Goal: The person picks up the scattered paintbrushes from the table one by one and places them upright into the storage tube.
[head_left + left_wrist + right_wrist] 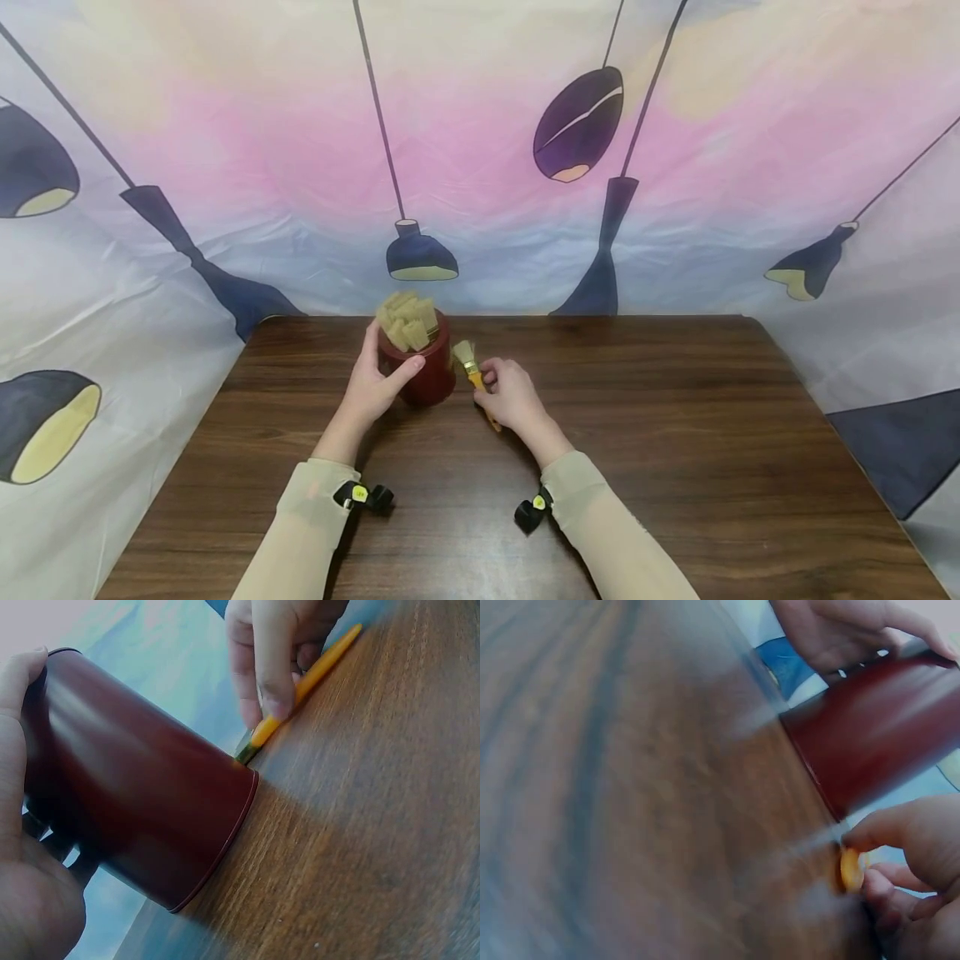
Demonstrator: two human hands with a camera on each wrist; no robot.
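A dark red cylindrical holder stands on the table, with several pale-bristled brushes poking out of its top, bristles up. My left hand grips this holder from its left side, the thumb across the near face. Just right of the holder, a paintbrush with an orange handle lies at the table surface, its bristles toward the holder. My right hand pinches its handle between thumb and fingers. In the left wrist view, the orange handle slants along the tabletop beside the holder's base.
The brown wooden table reaches back to a fabric backdrop printed with hanging lamps. Black straps with small devices sit on both wrists over light sleeves.
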